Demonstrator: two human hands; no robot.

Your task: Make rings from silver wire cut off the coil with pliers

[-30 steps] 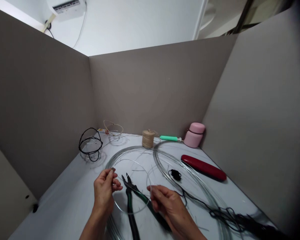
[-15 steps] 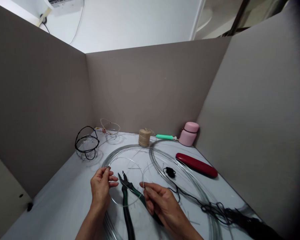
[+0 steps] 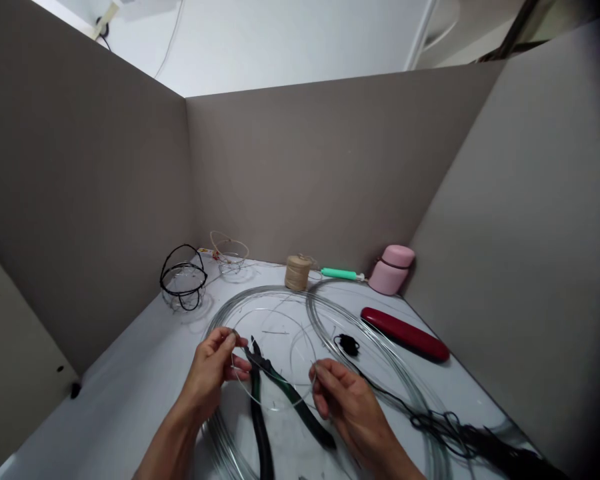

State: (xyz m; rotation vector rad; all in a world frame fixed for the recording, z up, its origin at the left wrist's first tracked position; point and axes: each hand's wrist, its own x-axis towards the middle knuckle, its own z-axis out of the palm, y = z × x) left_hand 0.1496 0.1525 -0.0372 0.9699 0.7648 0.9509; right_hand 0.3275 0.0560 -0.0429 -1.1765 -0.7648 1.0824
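My left hand (image 3: 211,373) pinches one side of a thin silver wire loop (image 3: 275,330) between thumb and fingertips. My right hand (image 3: 344,400) pinches the loop's other side. The loop hangs just above a pair of green-handled pliers (image 3: 275,393) that lie on the white table (image 3: 130,393) between my hands. Larger coils of silver wire (image 3: 325,313) lie flat on the table under and beyond my hands.
A black wire basket (image 3: 183,280) and a smaller pale wire basket (image 3: 229,252) stand at the back left. A twine spool (image 3: 298,272), green-handled tool (image 3: 341,273), pink jar (image 3: 391,269) and red case (image 3: 405,333) line the back right. Black cord (image 3: 430,420) trails right. Grey partitions (image 3: 80,200) enclose the table.
The view has shifted slightly. My two hands have stayed on the wire loop and have moved a little to the right, the loop bending between them.
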